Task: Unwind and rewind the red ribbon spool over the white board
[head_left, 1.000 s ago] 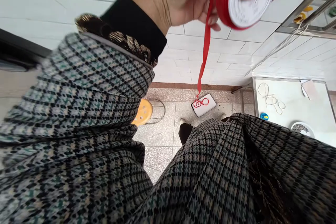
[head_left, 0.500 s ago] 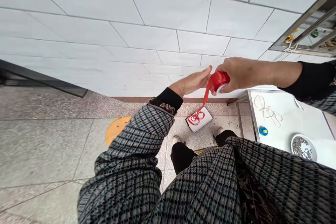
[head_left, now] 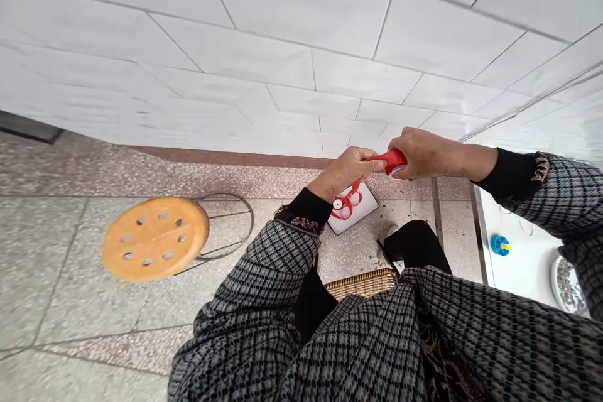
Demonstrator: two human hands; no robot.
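Note:
My right hand (head_left: 424,152) grips a spool of red ribbon (head_left: 394,161) held out in front of me above the floor. My left hand (head_left: 346,173) meets the spool from the left, its fingers pinched on the red ribbon strand (head_left: 354,187) that comes off it. The strand hangs down and its loose end lies coiled on a white card (head_left: 352,207) on the floor by the wall. Both sleeves are checked tweed with black cuffs.
An orange round stool (head_left: 155,237) with a wire frame stands on the speckled floor at left. A woven seat edge (head_left: 362,282) shows under me. At right a white table (head_left: 522,257) holds a blue spool (head_left: 500,244) and a patterned dish (head_left: 568,276). White tiled wall ahead.
Both hands came down from close to the camera to arm's length, lower over the floor. The view turned left, bringing the orange stool fully in. More ribbon lies coiled on the card.

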